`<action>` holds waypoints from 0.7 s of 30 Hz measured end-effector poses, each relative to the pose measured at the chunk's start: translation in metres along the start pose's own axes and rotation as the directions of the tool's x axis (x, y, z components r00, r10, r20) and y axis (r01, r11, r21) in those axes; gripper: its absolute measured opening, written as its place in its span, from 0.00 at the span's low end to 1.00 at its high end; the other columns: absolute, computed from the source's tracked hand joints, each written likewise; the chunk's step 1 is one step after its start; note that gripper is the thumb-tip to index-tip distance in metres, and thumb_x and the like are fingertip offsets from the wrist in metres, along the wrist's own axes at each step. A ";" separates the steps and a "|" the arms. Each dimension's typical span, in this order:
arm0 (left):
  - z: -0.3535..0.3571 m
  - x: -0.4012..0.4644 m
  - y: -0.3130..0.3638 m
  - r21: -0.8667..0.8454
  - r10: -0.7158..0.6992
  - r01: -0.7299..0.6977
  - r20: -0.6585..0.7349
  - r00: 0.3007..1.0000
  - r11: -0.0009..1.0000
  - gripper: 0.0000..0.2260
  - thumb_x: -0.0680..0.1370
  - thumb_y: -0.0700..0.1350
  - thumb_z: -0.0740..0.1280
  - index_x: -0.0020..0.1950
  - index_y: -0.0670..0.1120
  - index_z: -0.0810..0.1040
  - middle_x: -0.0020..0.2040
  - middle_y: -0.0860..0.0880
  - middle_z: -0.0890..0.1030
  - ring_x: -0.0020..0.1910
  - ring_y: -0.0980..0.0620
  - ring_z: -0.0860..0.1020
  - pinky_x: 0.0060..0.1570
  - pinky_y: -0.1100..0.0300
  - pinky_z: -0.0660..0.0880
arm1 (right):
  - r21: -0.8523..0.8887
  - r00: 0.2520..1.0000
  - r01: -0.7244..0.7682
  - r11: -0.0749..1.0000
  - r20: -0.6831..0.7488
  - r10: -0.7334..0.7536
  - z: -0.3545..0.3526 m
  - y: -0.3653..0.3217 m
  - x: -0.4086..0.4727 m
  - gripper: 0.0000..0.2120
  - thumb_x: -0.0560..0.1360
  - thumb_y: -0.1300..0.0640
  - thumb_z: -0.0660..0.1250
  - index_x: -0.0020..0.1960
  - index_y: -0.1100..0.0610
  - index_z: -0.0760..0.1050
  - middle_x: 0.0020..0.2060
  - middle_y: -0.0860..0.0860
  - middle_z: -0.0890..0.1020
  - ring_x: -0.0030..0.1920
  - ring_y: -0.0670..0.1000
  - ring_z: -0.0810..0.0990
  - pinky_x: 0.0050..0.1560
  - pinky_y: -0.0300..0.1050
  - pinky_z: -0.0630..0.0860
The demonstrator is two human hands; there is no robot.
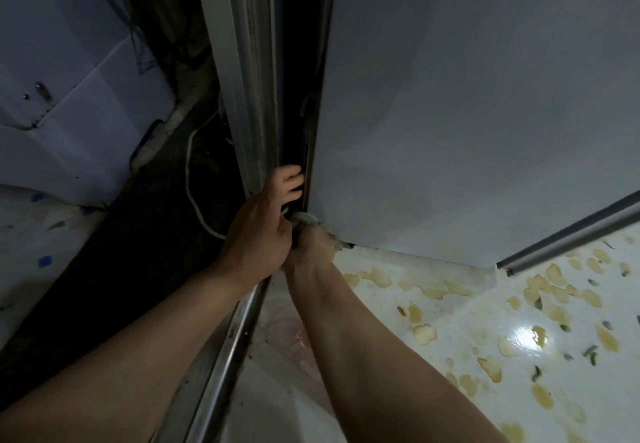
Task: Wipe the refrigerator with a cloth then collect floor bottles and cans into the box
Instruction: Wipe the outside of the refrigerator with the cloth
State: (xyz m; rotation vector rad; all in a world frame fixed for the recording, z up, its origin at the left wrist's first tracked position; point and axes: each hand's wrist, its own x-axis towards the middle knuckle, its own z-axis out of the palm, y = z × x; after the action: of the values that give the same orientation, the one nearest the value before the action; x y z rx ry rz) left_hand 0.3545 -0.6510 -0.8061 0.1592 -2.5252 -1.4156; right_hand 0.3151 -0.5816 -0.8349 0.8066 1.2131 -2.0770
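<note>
The white refrigerator [467, 113] fills the right half of the view, its side panel facing me. A dark gap runs between its left edge and an upright metal frame [242, 79]. My left hand [266, 228] reaches into that gap near the floor, fingers curled round the refrigerator's lower edge. My right hand [313, 245] is pressed against the bottom corner, closed on a small grey-white cloth [304, 218] that shows only partly between the two hands. No bottles, cans or box are in sight.
A metal floor rail [221, 356] runs from the gap toward me. White floor tiles [519, 321] on the right carry yellow stains and small dark scraps. A white appliance [69, 96] stands at the left, with a white cable [192, 179] on the dark floor.
</note>
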 end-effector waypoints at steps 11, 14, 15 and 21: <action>0.004 -0.018 0.044 0.268 -0.056 0.089 -0.129 0.990 0.959 0.26 0.71 0.29 0.59 0.68 0.45 0.66 0.64 0.45 0.72 0.57 0.46 0.76 0.56 0.49 0.74 | 0.040 0.993 -0.002 0.999 0.117 -0.003 -0.089 -0.041 -0.052 0.16 0.77 0.69 0.53 0.62 0.66 0.71 0.51 0.62 0.76 0.44 0.57 0.76 0.44 0.46 0.75; 0.009 -0.033 0.063 0.364 0.042 -0.010 -0.080 0.996 0.931 0.23 0.70 0.30 0.61 0.64 0.43 0.69 0.61 0.43 0.71 0.54 0.41 0.76 0.51 0.45 0.74 | 0.035 0.995 0.094 0.995 -0.030 -0.093 -0.116 -0.054 -0.067 0.16 0.76 0.69 0.56 0.63 0.66 0.71 0.52 0.63 0.77 0.46 0.57 0.77 0.42 0.46 0.75; 0.013 -0.036 0.071 0.387 0.087 -0.064 -0.041 0.995 0.920 0.23 0.69 0.30 0.61 0.63 0.43 0.70 0.60 0.42 0.71 0.54 0.41 0.76 0.51 0.45 0.74 | 0.038 0.987 0.136 0.990 -0.090 -0.132 -0.127 -0.058 -0.071 0.16 0.76 0.69 0.58 0.63 0.66 0.71 0.51 0.62 0.78 0.45 0.57 0.77 0.40 0.47 0.74; 0.063 -0.036 0.127 0.439 0.264 -0.317 0.177 0.948 0.841 0.25 0.66 0.30 0.62 0.63 0.41 0.72 0.61 0.41 0.73 0.57 0.38 0.75 0.56 0.45 0.72 | -0.011 0.837 0.380 0.925 -0.421 -0.349 -0.199 -0.093 -0.094 0.08 0.74 0.70 0.64 0.53 0.66 0.73 0.51 0.65 0.78 0.53 0.62 0.78 0.56 0.56 0.76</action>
State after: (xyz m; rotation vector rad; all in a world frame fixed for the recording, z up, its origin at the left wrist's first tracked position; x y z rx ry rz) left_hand 0.3760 -0.5249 -0.7357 -0.2231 -2.7865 -0.7068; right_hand 0.3465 -0.3484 -0.7942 1.1751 1.6347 -2.3369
